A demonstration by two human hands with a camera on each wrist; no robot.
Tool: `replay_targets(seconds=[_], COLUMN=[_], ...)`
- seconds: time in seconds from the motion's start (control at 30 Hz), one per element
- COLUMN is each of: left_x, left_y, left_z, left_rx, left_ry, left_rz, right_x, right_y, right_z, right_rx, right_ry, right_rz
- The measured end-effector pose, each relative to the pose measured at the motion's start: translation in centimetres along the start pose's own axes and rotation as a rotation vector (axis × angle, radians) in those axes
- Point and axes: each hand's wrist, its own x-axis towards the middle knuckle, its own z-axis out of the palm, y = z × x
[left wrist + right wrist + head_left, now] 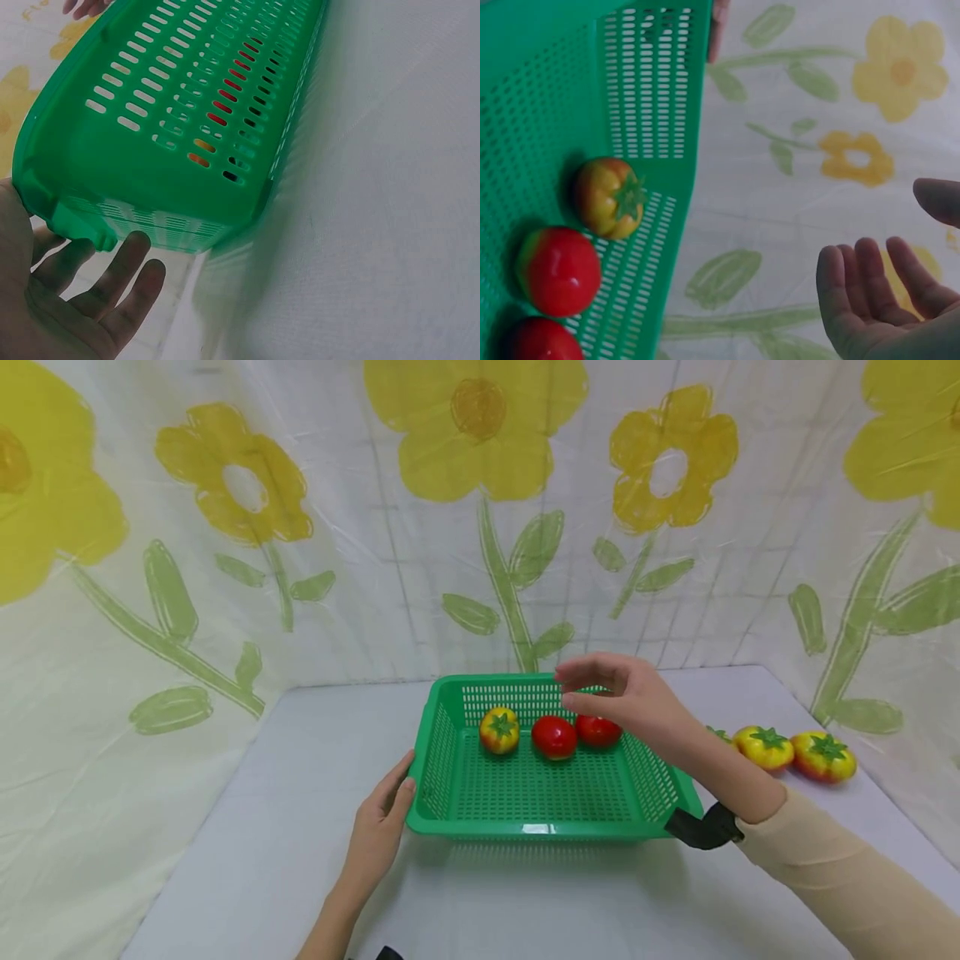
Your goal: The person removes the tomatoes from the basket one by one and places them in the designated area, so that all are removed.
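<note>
A green plastic basket with slotted walls stands in front of me. Inside lie a yellow-and-red toy tomato with a green leafy top and two red ones, the nearer red tomato and another red tomato beside it. My left hand touches the basket's left rim; in the left wrist view its fingers spread loosely beneath that rim. Over the back right of the basket hovers my right hand, fingers gently bent and apart from the thumb, holding nothing.
On the white table, right of the basket, several yellow-and-red toy tomatoes sit in a row, among them a tomato at the far right. My right forearm partly covers the row. A flower-printed curtain hangs behind the table.
</note>
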Motion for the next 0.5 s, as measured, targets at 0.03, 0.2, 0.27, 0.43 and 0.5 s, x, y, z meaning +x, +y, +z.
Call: replay_targets(seconds=[0.03, 0.2, 0.27, 0.43, 0.5], left_x=[0.0, 0.1, 0.2, 0.1, 0.0], left_y=[0.0, -0.1, -0.2, -0.2, -0.1], left_z=[0.0, 0.1, 0.1, 0.1, 0.1], left_rx=[-0.001, -0.003, -0.006, -0.004, -0.002], left_ry=[0.0, 0.006, 0.006, 0.003, 0.002], left_rz=[0.002, 0.002, -0.001, -0.012, -0.016], right_x=[0.2, 1.2, 1.7, 2.7, 3.0], right_y=[0.0, 0.4, 0.8, 1.7, 1.9], right_z=[0.1, 0.3, 0.4, 0.7, 0.8], right_rx=[-0.001, 0.018, 0.027, 0.06, 0.071], right_ry=[-0.003, -0.016, -0.02, -0.041, -0.049], right_rz=[-0.008, -0.046, -0.048, -0.032, -0.026])
